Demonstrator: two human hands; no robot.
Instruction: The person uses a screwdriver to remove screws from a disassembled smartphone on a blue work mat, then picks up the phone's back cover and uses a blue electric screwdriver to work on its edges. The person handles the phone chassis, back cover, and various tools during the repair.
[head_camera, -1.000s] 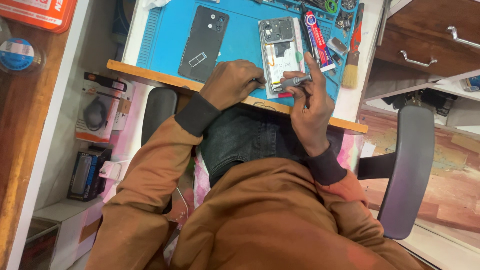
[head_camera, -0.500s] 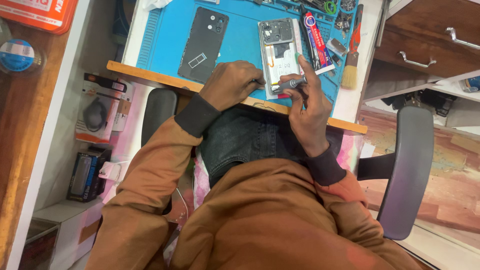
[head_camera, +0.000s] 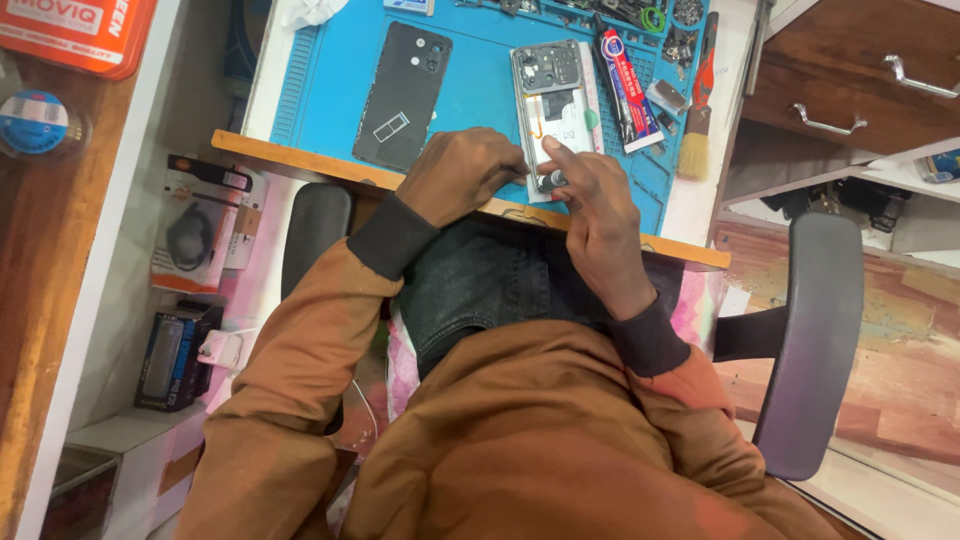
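Crowding opened phone (head_camera: 553, 105) at mat (head_camera: 478, 95) near edge: left hand (head_camera: 462, 176), right hand (head_camera: 592, 205).

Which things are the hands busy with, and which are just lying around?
Busy with:
- opened phone, under both hands
- left hand at its lower edge
- right hand, finger on it

Lying around:
- black back cover
- glue tube
- brush
- blue mat
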